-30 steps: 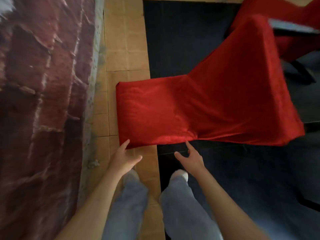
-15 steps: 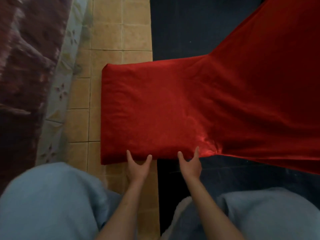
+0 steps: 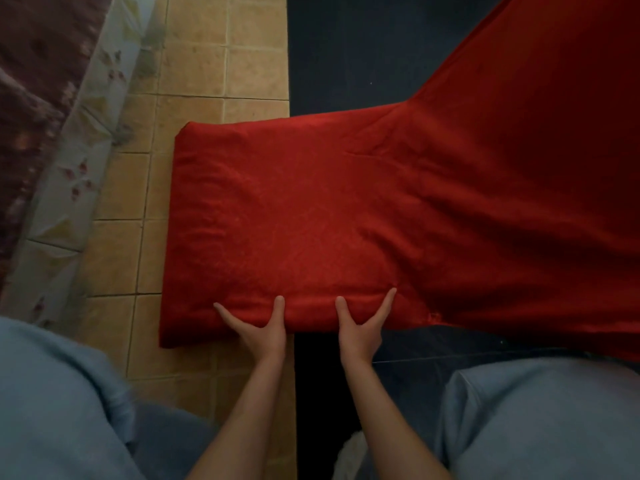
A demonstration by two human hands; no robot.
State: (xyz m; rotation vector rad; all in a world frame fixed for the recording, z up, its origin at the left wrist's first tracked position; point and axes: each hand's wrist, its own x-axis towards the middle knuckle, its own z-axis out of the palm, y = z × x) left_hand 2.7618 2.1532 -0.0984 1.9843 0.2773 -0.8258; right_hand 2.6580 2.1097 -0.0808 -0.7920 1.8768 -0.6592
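Observation:
A red fabric-covered floor cushion (image 3: 294,220) lies flat, half on the tiles and half on a dark mat; its red back part (image 3: 526,140) rises to the right. My left hand (image 3: 263,330) and my right hand (image 3: 358,330) hold the cushion's near edge side by side. On each hand the thumb and one finger lie spread in a V on the red fabric. The other fingers are hidden at the edge.
Beige floor tiles (image 3: 194,64) run along the left. A black mat (image 3: 346,46) covers the floor beyond and under the cushion. A mattress with a floral sheet (image 3: 69,161) and a brown blanket (image 3: 27,81) borders the left. My knees in light blue jeans (image 3: 52,393) frame the bottom.
I have dropped from standing into a squat and the view has closed in on the cushion. Both hands have reached forward from just short of the near edge onto it.

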